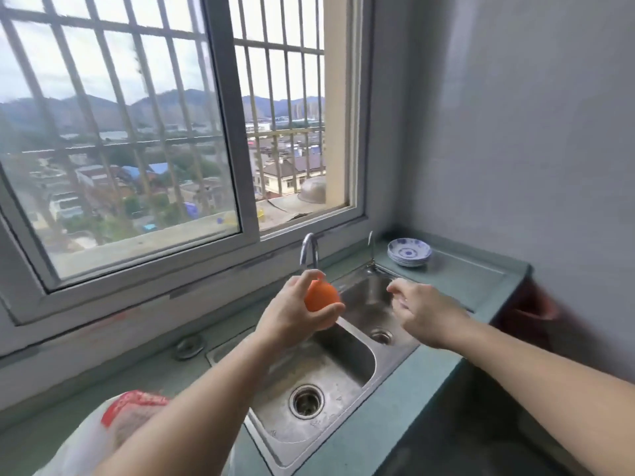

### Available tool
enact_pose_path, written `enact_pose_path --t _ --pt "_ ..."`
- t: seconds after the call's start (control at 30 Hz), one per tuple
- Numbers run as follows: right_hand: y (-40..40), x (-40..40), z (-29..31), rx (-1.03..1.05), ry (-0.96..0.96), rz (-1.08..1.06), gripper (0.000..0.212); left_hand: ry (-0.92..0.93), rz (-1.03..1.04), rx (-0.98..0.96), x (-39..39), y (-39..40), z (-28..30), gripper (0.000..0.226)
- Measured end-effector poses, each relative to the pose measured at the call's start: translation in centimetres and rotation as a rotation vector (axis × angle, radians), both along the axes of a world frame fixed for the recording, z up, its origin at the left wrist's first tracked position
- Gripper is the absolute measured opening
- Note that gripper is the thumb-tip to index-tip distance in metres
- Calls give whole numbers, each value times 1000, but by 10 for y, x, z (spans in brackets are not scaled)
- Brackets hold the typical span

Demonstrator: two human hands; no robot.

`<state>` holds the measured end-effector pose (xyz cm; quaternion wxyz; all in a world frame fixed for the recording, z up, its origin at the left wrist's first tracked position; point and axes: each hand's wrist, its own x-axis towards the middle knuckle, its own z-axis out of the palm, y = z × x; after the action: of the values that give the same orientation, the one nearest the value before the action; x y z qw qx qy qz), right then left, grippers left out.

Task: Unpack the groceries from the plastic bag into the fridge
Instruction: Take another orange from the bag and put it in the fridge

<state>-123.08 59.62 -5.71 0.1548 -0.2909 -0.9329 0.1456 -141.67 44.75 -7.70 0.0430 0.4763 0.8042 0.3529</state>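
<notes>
Right now my left hand (pixel 292 314) grips the orange fruit (pixel 321 297) under the tap (pixel 309 250), presumably to rinse it, my empty right hand (pixel 424 314) at three o'clock hanging slack, the plastic bag (pixel 103 438) at seven o'clock on the bench (pixel 446 379).

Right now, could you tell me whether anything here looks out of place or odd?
Little stands out. The left hand holds an orange fruit under the tap over the sink, not near any fridge, which is out of view. A metal basin sits upside down on the ledge outside the window.
</notes>
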Motion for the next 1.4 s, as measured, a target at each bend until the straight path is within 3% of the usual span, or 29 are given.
enact_pose_path --t 0.23,0.4,0.6,0.87,1.07,1.4 --pt "5 144 7 1 19 -341 22 35 -361 -34 118 77 -5 71" --pt "2 253 23 60 102 -532 26 30 -578 59 227 117 23 79" --pt "-7 417 41 72 109 -736 23 115 -822 90 386 163 41 77" --pt "-20 606 51 102 283 -1043 11 100 -1103 82 590 200 54 80" --pt "-24 694 42 151 377 -1336 8 138 -1371 159 699 235 51 78" --pt "-47 768 41 183 488 -1809 15 -39 -1732 185 836 285 52 69"
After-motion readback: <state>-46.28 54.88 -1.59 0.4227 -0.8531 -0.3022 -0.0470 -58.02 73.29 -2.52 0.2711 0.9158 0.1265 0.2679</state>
